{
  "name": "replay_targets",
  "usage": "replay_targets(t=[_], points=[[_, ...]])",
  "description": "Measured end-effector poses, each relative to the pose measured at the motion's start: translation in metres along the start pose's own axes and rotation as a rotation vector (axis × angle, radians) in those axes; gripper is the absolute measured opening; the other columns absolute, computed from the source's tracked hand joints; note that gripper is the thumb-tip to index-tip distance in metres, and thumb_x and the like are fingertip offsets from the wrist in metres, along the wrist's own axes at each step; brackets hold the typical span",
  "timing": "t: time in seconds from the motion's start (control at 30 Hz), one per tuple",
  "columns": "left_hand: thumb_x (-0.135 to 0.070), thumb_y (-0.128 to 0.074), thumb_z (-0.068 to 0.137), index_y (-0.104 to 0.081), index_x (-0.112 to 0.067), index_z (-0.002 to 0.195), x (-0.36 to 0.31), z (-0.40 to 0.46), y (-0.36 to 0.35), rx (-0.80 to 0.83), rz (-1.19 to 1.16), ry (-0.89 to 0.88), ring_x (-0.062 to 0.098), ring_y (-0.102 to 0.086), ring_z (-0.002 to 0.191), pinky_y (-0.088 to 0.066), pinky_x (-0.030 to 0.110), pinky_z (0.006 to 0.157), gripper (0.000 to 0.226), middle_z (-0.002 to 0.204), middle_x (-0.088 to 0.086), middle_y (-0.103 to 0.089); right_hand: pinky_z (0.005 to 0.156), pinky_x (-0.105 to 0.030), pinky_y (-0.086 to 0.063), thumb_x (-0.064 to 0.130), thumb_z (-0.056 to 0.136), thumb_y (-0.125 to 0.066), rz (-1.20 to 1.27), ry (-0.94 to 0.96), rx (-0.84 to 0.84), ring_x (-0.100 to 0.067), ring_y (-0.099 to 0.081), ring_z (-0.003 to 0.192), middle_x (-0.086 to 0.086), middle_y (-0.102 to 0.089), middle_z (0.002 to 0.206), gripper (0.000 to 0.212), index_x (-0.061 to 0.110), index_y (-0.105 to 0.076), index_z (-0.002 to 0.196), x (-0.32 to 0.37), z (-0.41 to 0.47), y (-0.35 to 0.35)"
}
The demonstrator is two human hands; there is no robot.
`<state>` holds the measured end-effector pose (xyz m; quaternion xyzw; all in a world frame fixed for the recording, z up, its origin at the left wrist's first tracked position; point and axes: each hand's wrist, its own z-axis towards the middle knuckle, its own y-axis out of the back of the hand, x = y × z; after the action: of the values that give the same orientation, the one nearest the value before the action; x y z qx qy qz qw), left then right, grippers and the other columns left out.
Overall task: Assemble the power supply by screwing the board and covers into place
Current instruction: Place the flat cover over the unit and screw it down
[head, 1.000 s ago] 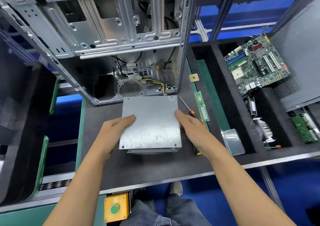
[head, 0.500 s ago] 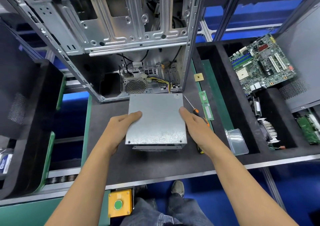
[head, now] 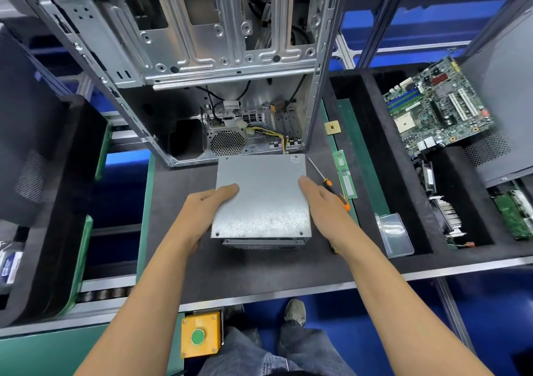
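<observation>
Both hands hold the power supply (head: 261,197) on the desk (head: 178,260): left hand (head: 199,211) and right hand (head: 320,202) grip its sides

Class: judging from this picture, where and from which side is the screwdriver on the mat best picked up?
Grip the screwdriver by its orange-and-black handle, coming from above and the right. The thin shaft points away toward the case, and the right hand overlaps the handle's near end.
</observation>
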<state>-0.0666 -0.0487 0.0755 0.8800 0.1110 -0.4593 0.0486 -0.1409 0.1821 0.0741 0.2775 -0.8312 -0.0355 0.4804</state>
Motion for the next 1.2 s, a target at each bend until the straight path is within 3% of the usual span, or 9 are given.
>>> replay_targets(t=[0.2, 0.3, 0.4, 0.53, 0.73, 0.9, 1.07, 1.13, 1.2], points=[[-0.059, -0.075, 0.068, -0.081, -0.030, 0.096, -0.002, 0.000, -0.001, -0.011, 0.007, 0.007, 0.017, -0.075, 0.095, -0.052, 0.030, 0.079, 0.041, 0.104, -0.001, -0.078, 0.074, -0.028, -0.034, 0.086, 0.071, -0.032, 0.064, -0.032, -0.008, 0.004, -0.049, 0.090, 0.021, -0.055, 0.093, 0.062, 0.031, -0.055, 0.084, -0.005, 0.000, -0.004], [-0.060, -0.075, 0.064, -0.081, -0.034, 0.092, -0.002, 0.000, -0.004, -0.030, -0.007, 0.004, 0.015, -0.075, 0.091, -0.052, 0.026, 0.071, 0.039, 0.101, -0.002, -0.078, 0.084, -0.032, -0.042, 0.088, 0.072, -0.033, 0.073, -0.015, 0.008, -0.005, -0.057, 0.098, 0.013, -0.064, 0.098, 0.071, 0.027, -0.062, 0.095, -0.007, 0.002, -0.004], [-0.060, -0.076, 0.065, -0.081, -0.032, 0.092, -0.002, 0.000, -0.004, -0.043, -0.015, -0.019, 0.017, -0.075, 0.092, -0.053, 0.027, 0.072, 0.039, 0.101, -0.001, -0.078, 0.074, -0.023, -0.037, 0.088, 0.073, -0.034, 0.079, -0.001, -0.019, -0.006, -0.051, 0.081, 0.014, -0.054, 0.084, 0.079, 0.018, -0.060, 0.100, -0.005, 0.001, -0.002], [-0.057, -0.076, 0.067, -0.081, -0.027, 0.094, 0.002, 0.001, -0.005, -0.045, -0.017, -0.037, 0.020, -0.075, 0.094, -0.053, 0.032, 0.079, 0.041, 0.103, 0.001, -0.078, 0.067, -0.027, -0.037, 0.087, 0.074, -0.034, 0.079, -0.019, -0.055, -0.009, -0.048, 0.073, 0.024, -0.046, 0.058, 0.066, 0.024, -0.054, 0.077, -0.009, 0.001, -0.004], [-0.058, -0.076, 0.068, -0.081, -0.028, 0.096, 0.004, 0.003, -0.003, -0.032, 0.001, -0.044, 0.018, -0.075, 0.094, -0.052, 0.033, 0.081, 0.041, 0.103, -0.001, -0.078, 0.068, -0.020, -0.032, 0.087, 0.073, -0.034, 0.115, -0.033, -0.009, 0.002, -0.050, 0.100, 0.016, -0.058, 0.094, 0.072, 0.025, -0.058, 0.101, -0.013, 0.004, -0.006], [-0.059, -0.075, 0.069, -0.081, -0.031, 0.096, 0.005, 0.006, -0.002, -0.023, 0.019, -0.035, 0.016, -0.075, 0.095, -0.052, 0.032, 0.083, 0.039, 0.104, -0.002, -0.078, 0.078, -0.026, -0.030, 0.087, 0.075, -0.033, 0.119, -0.027, 0.003, 0.009, -0.041, 0.080, 0.030, -0.046, 0.090, 0.057, 0.035, -0.050, 0.090, -0.015, 0.009, -0.009], [-0.059, -0.075, 0.072, -0.080, -0.033, 0.098, 0.013, 0.009, -0.002, -0.031, 0.012, -0.035, 0.017, -0.075, 0.096, -0.052, 0.033, 0.082, 0.037, 0.105, -0.003, -0.078, 0.090, -0.030, -0.030, 0.079, 0.084, -0.027, 0.110, -0.040, 0.010, -0.005, -0.046, 0.094, 0.011, -0.049, 0.102, 0.049, 0.039, -0.048, 0.103, -0.018, 0.010, -0.013], [-0.059, -0.075, 0.073, -0.080, -0.031, 0.098, 0.015, 0.010, -0.001, -0.034, 0.019, -0.031, 0.017, -0.074, 0.099, -0.052, 0.037, 0.091, 0.038, 0.106, -0.004, -0.077, 0.101, -0.037, -0.030, 0.077, 0.084, -0.020, 0.053, -0.003, 0.014, -0.018, -0.044, 0.115, 0.002, -0.049, 0.121, 0.053, 0.044, -0.046, 0.115, -0.019, 0.011, -0.013], [-0.062, -0.075, 0.072, -0.080, -0.031, 0.098, 0.015, 0.012, 0.000, -0.051, 0.031, -0.026, 0.015, -0.072, 0.104, -0.049, 0.041, 0.102, 0.041, 0.110, -0.006, -0.076, 0.102, -0.036, -0.028, 0.082, 0.078, -0.022, 0.098, -0.021, 0.016, -0.017, -0.041, 0.118, 0.006, -0.046, 0.122, 0.063, 0.041, -0.048, 0.118, -0.017, 0.011, -0.014]])
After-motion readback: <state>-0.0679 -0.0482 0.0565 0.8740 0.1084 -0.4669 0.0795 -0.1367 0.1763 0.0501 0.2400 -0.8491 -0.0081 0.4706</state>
